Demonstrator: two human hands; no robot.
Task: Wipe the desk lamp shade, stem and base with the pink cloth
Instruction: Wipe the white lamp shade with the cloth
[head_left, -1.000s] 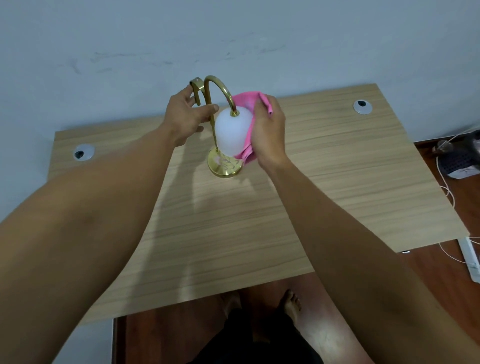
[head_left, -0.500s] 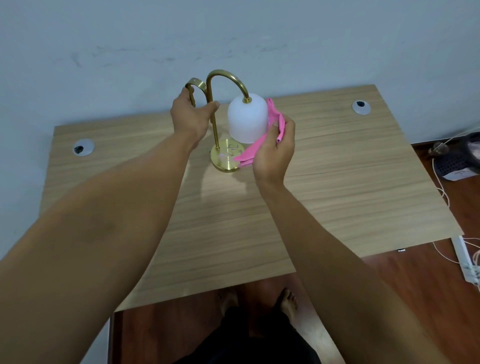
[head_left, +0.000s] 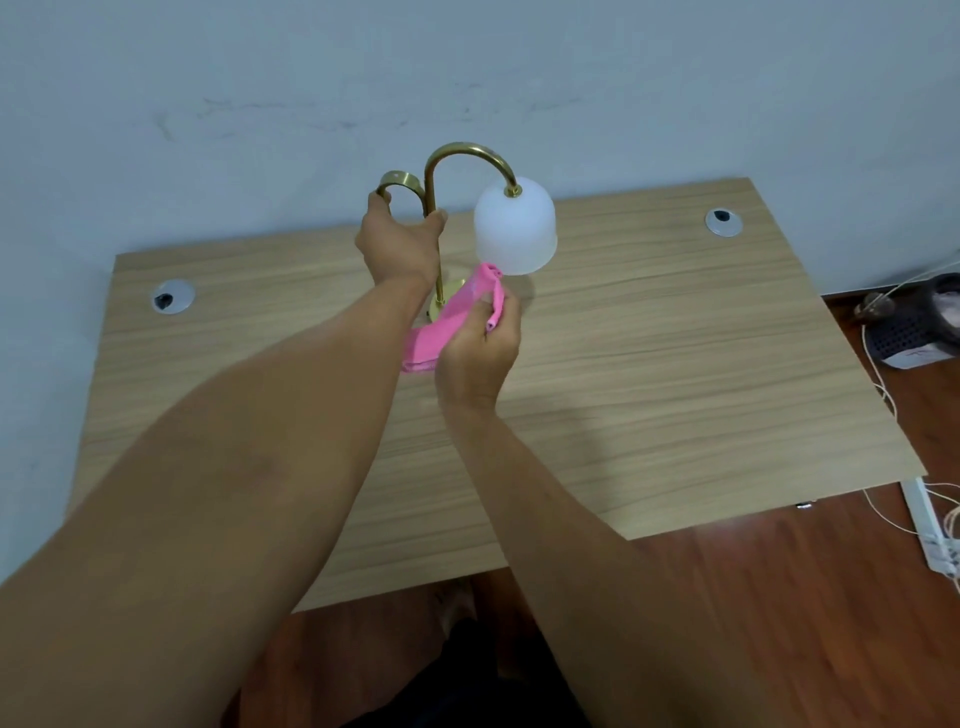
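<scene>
A small desk lamp stands at the back middle of the wooden desk (head_left: 649, 364). It has a white frosted shade (head_left: 515, 228), a curved brass stem (head_left: 457, 156) and a round brass base (head_left: 451, 296), mostly hidden behind my hands. My left hand (head_left: 400, 244) grips the stem below its bend. My right hand (head_left: 478, 353) holds the pink cloth (head_left: 447, 325) just below the shade and in front of the base. The cloth hangs down to the left, apart from the shade.
Two round cable grommets sit in the desk, one at the left (head_left: 173, 298) and one at the right (head_left: 722, 222). A dark basket (head_left: 914, 332) and white cables (head_left: 935, 525) lie on the wooden floor to the right. A wall rises right behind the desk.
My right hand has come off the shade and dropped down with the pink cloth to base level. My left hand has kept its hold on the stem.
</scene>
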